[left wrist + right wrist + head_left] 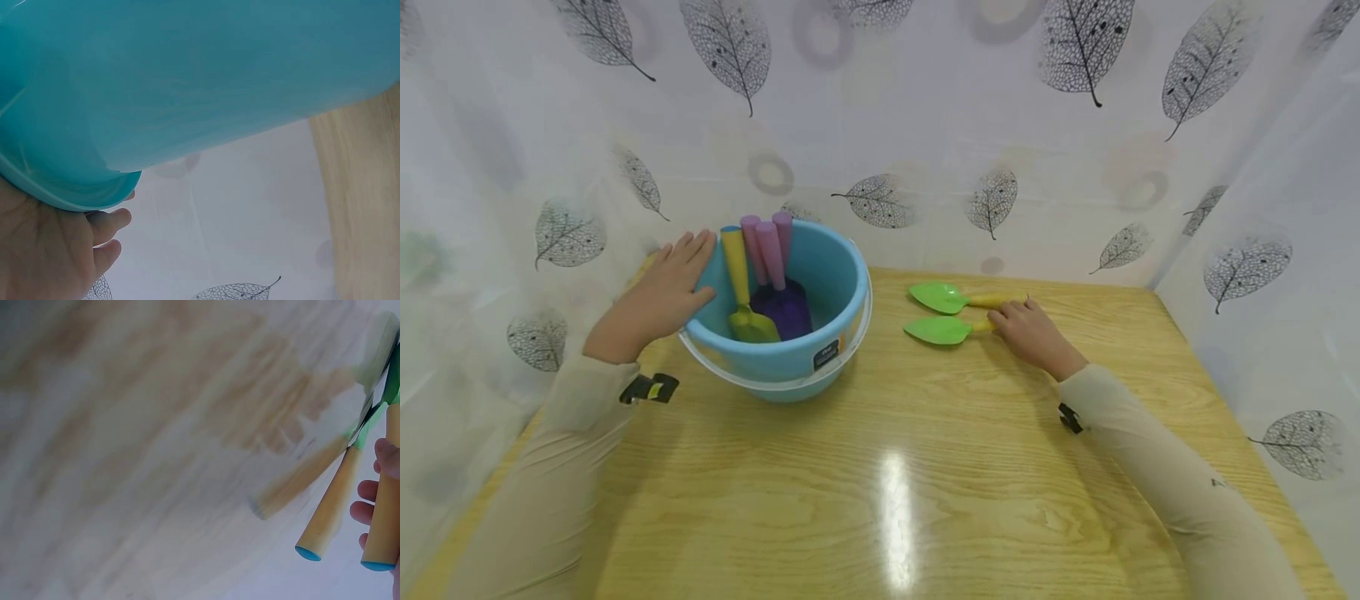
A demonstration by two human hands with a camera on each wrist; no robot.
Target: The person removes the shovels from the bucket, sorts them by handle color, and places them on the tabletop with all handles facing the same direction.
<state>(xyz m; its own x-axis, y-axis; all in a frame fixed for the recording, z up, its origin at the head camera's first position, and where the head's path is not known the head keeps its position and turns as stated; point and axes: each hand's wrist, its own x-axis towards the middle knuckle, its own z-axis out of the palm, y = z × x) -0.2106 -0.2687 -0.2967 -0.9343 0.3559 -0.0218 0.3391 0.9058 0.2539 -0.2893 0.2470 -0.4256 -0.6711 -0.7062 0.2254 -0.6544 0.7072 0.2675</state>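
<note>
My left hand (662, 287) rests on the left rim of a light blue bucket (760, 358), its fingers straight. In the left wrist view the palm and fingers lie against the rim (81, 203). On the right, my right hand (1033, 333) holds the yellow handle of the nearer green trowel (942, 331). The right wrist view has my thumb and fingers around that handle (381, 519). Just behind it lies a second green trowel (938, 296), its yellow handle close to my fingers. Inside the bucket stand a yellow trowel (737, 267) and purple-handled tools (769, 254) with a dark purple blade.
The bucket's white handle (752, 386) hangs down its front side. A wood-grain table (760, 500) lies under everything, its surface glossy. A white sheet with leaf prints (925, 125) rises behind the table and along both sides.
</note>
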